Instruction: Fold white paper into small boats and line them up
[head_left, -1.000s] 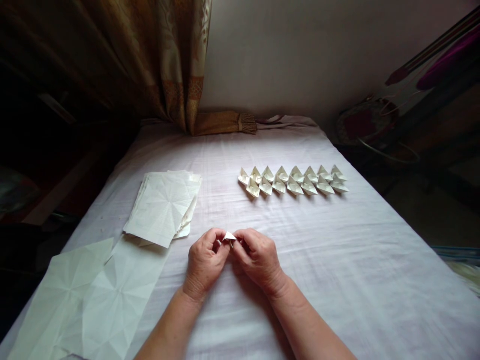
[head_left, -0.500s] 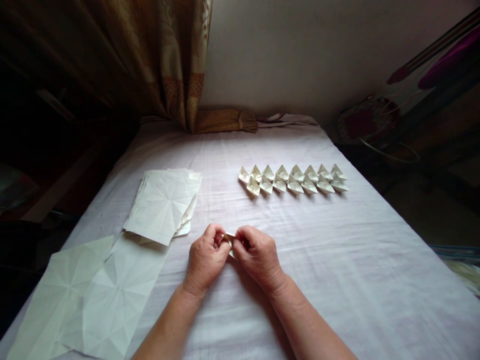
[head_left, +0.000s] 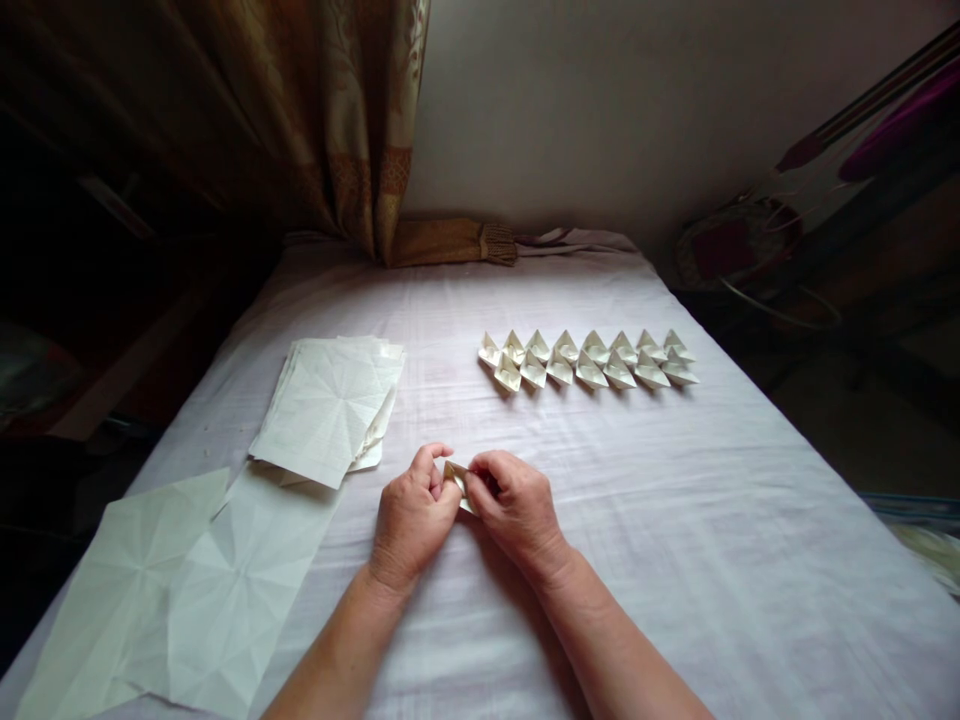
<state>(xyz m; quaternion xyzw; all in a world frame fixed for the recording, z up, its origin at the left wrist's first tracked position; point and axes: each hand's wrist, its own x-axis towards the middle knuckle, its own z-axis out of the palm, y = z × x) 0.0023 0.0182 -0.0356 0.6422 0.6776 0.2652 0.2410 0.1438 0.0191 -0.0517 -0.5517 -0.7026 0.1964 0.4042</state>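
Head view: left hand and right hand pinch the folded paper piece, lower centre; crease firmly, edges aligned.

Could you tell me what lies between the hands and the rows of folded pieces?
Only bare white cloth, in the head view, separates the rows from the left hand and right hand pinching the paper piece.

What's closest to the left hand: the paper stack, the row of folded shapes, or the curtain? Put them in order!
1. Paper stack, just left of the left hand.
2. Row of folded shapes, ahead, to the right.
3. Curtain, far end.
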